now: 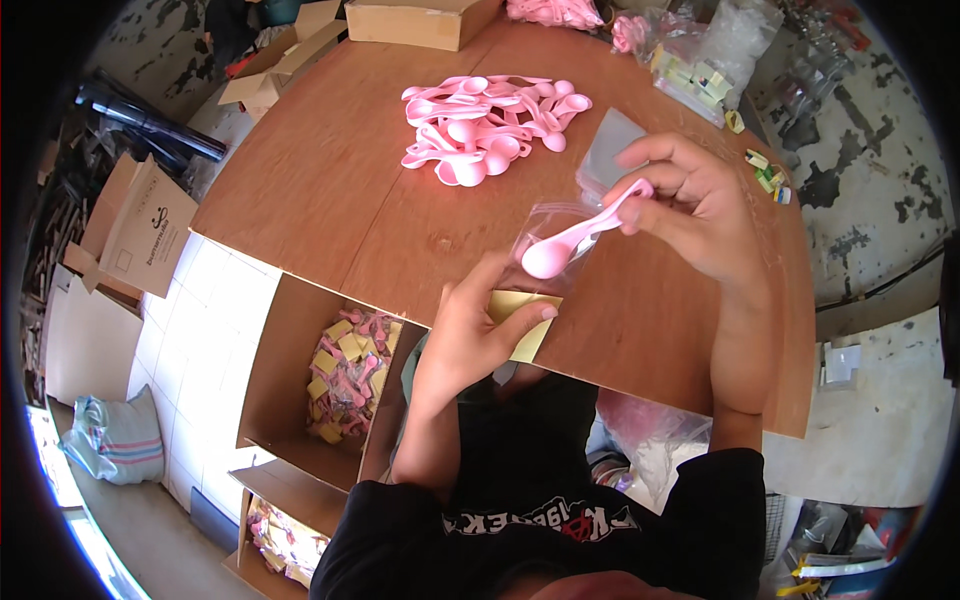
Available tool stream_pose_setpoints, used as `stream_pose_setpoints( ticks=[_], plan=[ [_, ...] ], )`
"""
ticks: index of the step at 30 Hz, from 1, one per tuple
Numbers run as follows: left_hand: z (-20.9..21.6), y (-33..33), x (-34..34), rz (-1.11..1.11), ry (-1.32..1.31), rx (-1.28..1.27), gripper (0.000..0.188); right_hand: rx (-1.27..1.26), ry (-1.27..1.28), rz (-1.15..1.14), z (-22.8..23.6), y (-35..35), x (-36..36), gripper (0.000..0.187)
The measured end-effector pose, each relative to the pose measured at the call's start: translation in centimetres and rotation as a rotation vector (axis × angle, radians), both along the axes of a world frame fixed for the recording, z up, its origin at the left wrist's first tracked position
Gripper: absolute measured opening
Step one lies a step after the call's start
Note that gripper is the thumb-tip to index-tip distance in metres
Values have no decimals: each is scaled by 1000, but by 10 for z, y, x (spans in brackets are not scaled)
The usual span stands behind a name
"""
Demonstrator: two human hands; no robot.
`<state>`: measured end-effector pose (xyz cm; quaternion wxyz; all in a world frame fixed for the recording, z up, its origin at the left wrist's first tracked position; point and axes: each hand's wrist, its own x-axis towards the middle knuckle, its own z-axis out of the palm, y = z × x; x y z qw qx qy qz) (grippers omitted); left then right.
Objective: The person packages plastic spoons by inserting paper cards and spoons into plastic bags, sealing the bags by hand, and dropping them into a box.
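Note:
Between the fingers and thumb of my right hand (690, 205) is the handle end of a pink spoon (570, 245). Its bowl points down and left, at a clear zip bag (535, 222); whether the bowl is inside or in front of the plastic I cannot tell. My left hand (475, 330) grips the lower part of that bag, thumb on top, where a yellow card (525, 325) shows. Beyond my right fingers lies a stack of clear bags (608, 150) on the brown wooden table (420, 240). A heap of pink spoons (480, 125) lies farther off.
Left of the table's near edge, an open carton (285, 350) holds bagged pink spoons with yellow cards. Another carton (300, 505) stands below it. A cardboard box (410, 22) sits at the far edge. Plastic bags (735, 45) and small folded cards (768, 175) lie far right.

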<state>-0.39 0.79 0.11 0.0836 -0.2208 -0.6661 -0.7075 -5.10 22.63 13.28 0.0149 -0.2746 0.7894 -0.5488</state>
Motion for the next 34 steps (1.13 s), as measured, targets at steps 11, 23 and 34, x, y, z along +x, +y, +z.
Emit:
stream_pose_setpoints(
  ticks=[11, 23, 34],
  plan=[
    [4, -1, 4, -64, -61, -40, 52, 126, 483, -77, -15, -28, 5, 11],
    [5, -1, -3, 52, 182, 77, 72, 195, 670, -242, 37, -12, 36, 10],
    [43, 11, 4, -113, -72, 255, 47, 239, 500, -52, 8, -34, 35, 10]
  ],
)
